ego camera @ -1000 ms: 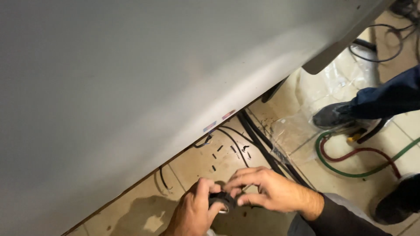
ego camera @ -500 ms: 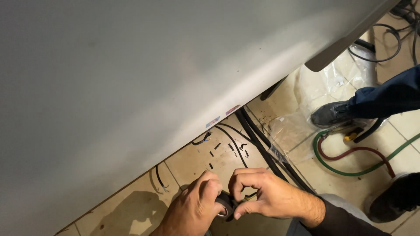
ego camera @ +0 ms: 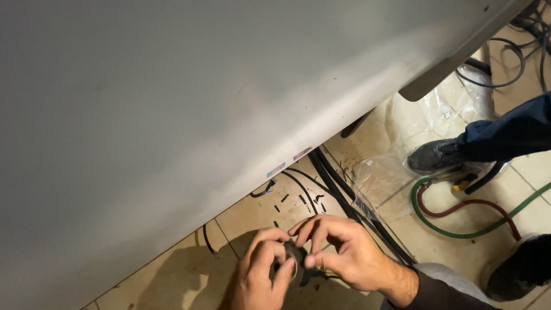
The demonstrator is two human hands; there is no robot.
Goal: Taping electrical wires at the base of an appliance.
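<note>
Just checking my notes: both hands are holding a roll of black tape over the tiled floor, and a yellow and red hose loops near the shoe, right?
Not quite: in the head view the hose is green and red, not yellow. Both hands, left and right, do hold the black tape roll.

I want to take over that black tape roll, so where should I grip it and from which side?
Probably pinch the black tape roll by its outer rim, coming from above. It sits between the left hand and right hand, whose fingers cover its sides; only the top shows.
</note>
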